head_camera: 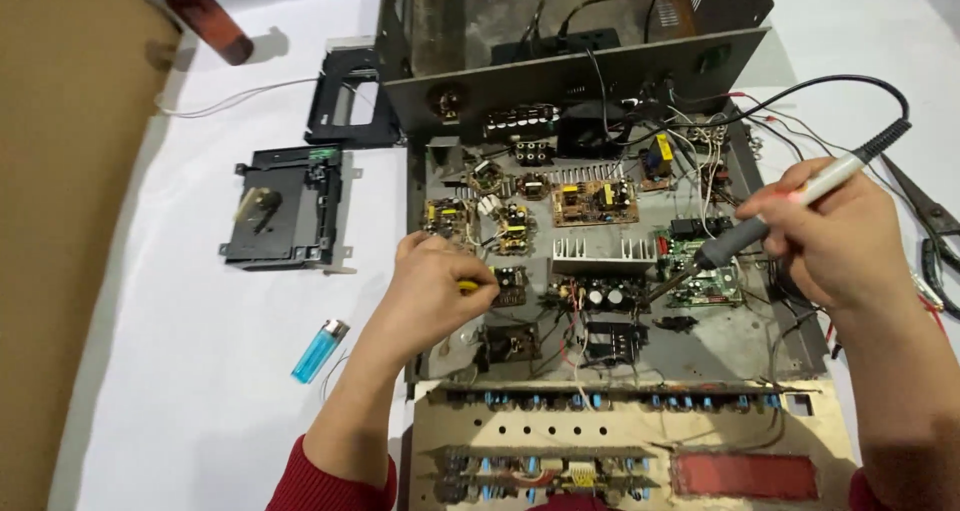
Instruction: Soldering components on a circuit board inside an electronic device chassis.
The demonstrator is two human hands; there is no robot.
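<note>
The chassis (740, 341) lies open in the middle of the table (200, 391), lid off, front panel (620, 451) folded toward the near edge; I judge the soldering mid-way, nothing refitted. Inside sit small boards (594, 202), a heatsink (603, 255) and loose wires. The right hand (835, 236) has its fingers closed around a soldering iron (790, 203), tip down by the heatsink. The left hand (435, 291) pinches something small and yellow (468, 286). A lighter (320, 350) lies left of the chassis.

The left hand (435, 291) closes over a small yellow-tipped tool (467, 286), hiding most of it. At three o'clock, scissors (935, 236) run off the edge. At eleven o'clock, the brown bottle (205, 16) loses its top.
</note>
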